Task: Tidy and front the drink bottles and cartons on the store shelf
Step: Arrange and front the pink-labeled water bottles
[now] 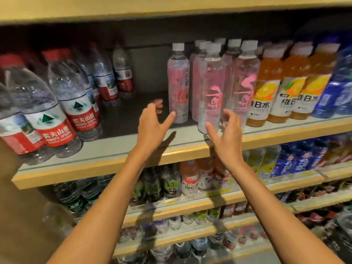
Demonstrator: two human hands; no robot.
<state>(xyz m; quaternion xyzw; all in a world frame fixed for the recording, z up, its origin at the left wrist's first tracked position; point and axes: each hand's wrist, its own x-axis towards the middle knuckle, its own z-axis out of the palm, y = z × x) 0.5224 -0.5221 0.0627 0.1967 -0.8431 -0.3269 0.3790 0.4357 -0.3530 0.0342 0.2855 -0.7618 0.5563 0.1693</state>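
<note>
On the pale wooden-edged store shelf (106, 169), clear plastic water bottles with red labels and red caps (57, 103) crowd the far left. Beside them is a bare dark stretch of shelf. The left grip (152, 121), a bare hand, hovers over that stretch with fingers spread and released, grasping nothing. Its thumb tip is just beside the foot of a slim pink-labelled bottle with a white cap (178, 82). Next stands a slim clear bottle with pink lettering (211, 86) at the shelf's front. The right grip (226, 134) is loosely curved around its base, thumb in front, fingers to its right, not clenched; whether they touch, I cannot tell. Orange drink bottles (266, 88) and blue bottles (339, 88) follow.
</note>
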